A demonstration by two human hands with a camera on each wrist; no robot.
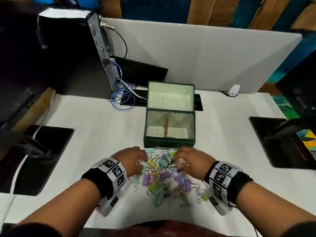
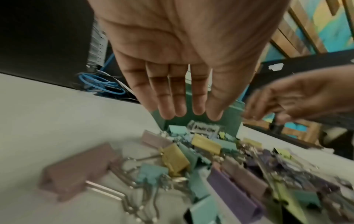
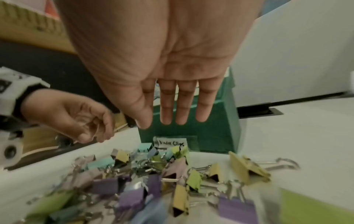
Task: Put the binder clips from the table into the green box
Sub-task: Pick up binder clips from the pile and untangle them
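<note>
A pile of pastel binder clips point(image 1: 166, 177) lies on the white table just in front of the green box point(image 1: 169, 142). The box stands open, its lid upright behind it, with two bare compartments split by a divider. A "Binder Clips" label point(image 3: 170, 143) is on its front wall. My left hand point(image 1: 134, 159) hovers over the pile's left edge, fingers extended point(image 2: 172, 103), holding nothing. My right hand point(image 1: 187, 159) hovers over the pile's right edge with straight fingers point(image 3: 182, 109) and a bare palm. Neither hand touches the clips point(image 2: 191, 159) point(image 3: 172, 178).
A black computer tower point(image 1: 68, 57) with blue cables point(image 1: 121, 100) stands at the back left. Black mats lie at the left point(image 1: 39, 159) and right point(image 1: 282, 142). A grey partition point(image 1: 205, 57) closes the back, with a small white device point(image 1: 234, 90) at its foot.
</note>
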